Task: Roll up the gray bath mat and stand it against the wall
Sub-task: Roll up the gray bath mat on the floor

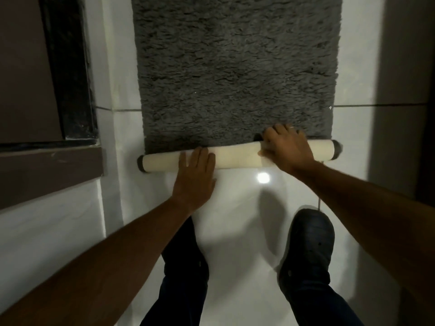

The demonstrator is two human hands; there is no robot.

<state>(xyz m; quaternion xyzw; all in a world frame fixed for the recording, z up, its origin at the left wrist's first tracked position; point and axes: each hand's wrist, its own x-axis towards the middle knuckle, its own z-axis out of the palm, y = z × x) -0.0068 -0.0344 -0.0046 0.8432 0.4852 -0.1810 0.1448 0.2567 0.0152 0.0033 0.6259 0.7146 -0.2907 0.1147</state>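
Floor [247, 231]: glossy white tile; it carries everything here, and a lamp glare sits just near of the roll.
Bath mat [235, 67]: gray shag, lying flat, pile up, its long axis running near to far; most of it is not yet rolled.
Roll [235, 158]: the mat's near end, wound into a thin tube with the cream backing outside; its axis runs left to right across the mat.
Wall [400, 55]: right side, likely where the roll will stand.
Right hand [287, 147]: curled over the roll's right part, fingers on the far side, gripping it to keep the winding tight.
Left hand [195, 175]: flat and spread, fingertips pressing the roll left of centre, apparently to push it farther; it holds nothing.
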